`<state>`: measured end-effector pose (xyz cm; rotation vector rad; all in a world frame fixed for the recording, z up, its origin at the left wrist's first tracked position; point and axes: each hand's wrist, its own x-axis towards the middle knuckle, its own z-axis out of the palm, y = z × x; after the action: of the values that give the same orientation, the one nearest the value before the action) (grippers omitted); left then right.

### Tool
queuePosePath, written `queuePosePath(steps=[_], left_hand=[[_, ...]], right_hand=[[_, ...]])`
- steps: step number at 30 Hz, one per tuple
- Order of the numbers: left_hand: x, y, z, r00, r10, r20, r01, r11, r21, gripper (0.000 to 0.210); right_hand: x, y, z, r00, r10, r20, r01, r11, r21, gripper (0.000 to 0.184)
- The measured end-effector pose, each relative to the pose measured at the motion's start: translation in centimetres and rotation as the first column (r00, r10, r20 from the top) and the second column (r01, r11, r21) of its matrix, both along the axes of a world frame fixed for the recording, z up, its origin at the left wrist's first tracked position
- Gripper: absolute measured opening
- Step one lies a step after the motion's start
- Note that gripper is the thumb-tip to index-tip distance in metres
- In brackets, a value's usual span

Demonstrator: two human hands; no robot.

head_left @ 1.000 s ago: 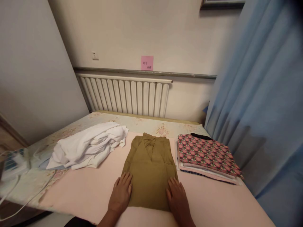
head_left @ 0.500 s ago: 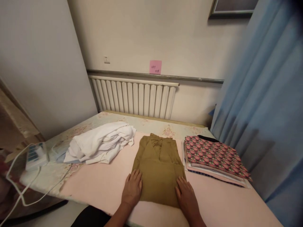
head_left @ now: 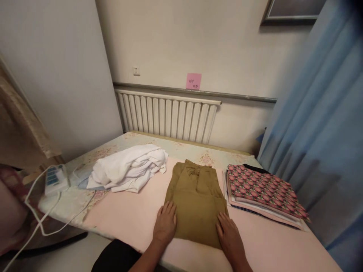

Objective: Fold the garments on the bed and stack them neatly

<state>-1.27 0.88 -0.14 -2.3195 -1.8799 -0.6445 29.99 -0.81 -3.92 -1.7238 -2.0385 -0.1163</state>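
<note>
An olive-green garment (head_left: 198, 211), folded into a rough rectangle with its gathered neckline at the far end, lies on the pink cloth (head_left: 127, 215). My left hand (head_left: 166, 223) rests flat on its lower left edge, fingers stretched forward. On the lower right edge lies my right hand (head_left: 229, 232), also flat with the fingers extended. Neither hand grips the fabric. To the right is a stack of folded clothes, topped by a pink floral-patterned garment (head_left: 263, 189). A crumpled white garment (head_left: 127, 168) lies in a heap to the left.
A white power strip (head_left: 56, 181) with trailing cables sits at the table's left corner. Behind the table are a radiator (head_left: 170, 117) and a wall with a pink note (head_left: 193, 81). A blue curtain (head_left: 312, 132) hangs along the right side.
The whole scene has shifted slightly to the right in view. Both hands stay flat on the edges of the olive-green garment, which looks the same.
</note>
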Motion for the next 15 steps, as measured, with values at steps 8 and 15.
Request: queuePosePath(steps=[8,15], left_hand=[[0.01,-0.17,0.15,1.0,0.003,-0.002,-0.003,1.0,-0.015,0.043],[0.02,-0.27,0.36,1.0,-0.002,0.004,0.002,1.0,-0.018,0.044]], right_hand=[[0.02,-0.05,0.1,1.0,0.01,-0.029,-0.01,1.0,0.009,0.042],[0.13,-0.02,-0.06,1.0,0.014,-0.024,-0.013,1.0,0.022,0.043]])
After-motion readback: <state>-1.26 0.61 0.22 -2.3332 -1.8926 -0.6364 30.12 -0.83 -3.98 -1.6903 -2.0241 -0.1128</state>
